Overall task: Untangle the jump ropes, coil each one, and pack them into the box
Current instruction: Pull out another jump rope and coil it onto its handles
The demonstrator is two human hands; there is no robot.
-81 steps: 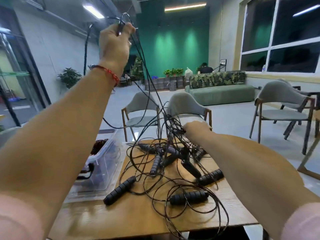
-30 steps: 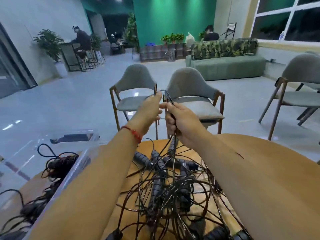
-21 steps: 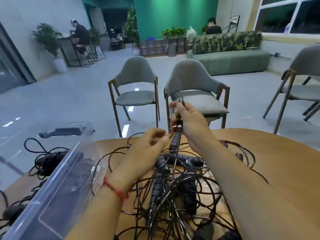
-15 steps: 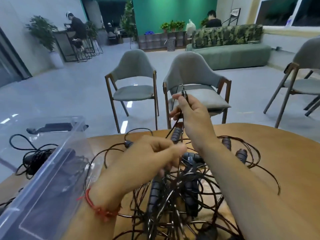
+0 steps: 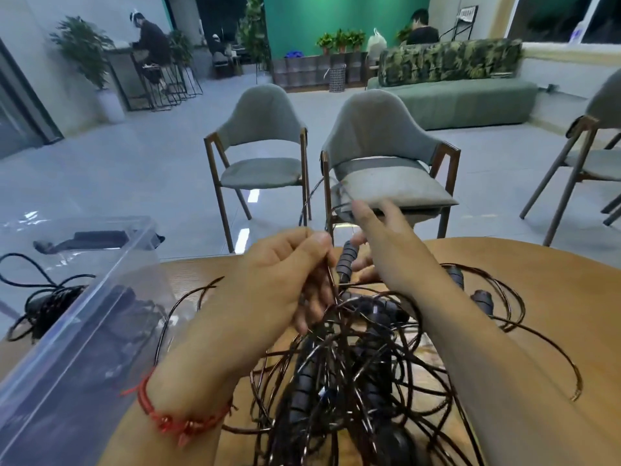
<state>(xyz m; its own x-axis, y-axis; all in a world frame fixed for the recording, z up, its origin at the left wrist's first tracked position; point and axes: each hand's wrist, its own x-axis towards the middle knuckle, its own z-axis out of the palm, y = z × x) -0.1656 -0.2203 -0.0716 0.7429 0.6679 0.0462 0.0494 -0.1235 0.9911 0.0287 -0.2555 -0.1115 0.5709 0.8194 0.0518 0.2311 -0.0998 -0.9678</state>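
Note:
A tangle of black jump ropes [image 5: 353,364] with ribbed black handles lies on the wooden table [image 5: 544,290] in front of me. My left hand [image 5: 285,277] pinches a few thin cords between thumb and fingers just above the pile. My right hand [image 5: 386,243] is blurred, its fingers spread, with a raised cord loop [image 5: 322,190] at the index fingertip. One handle [image 5: 346,260] stands tilted between the two hands. A clear plastic box [image 5: 87,331] sits at the left, with a coiled rope [image 5: 43,304] visible through its wall.
Two grey chairs [image 5: 386,163] stand just beyond the table's far edge, and another is at the right [image 5: 594,156]. Loose cord loops [image 5: 504,307] spread over the table to the right. People sit far off in the room.
My left hand came down from high overhead, reached into the pile and pinched cords. My right hand, which pinched a raised cord, has spread its fingers. The view tilted down.

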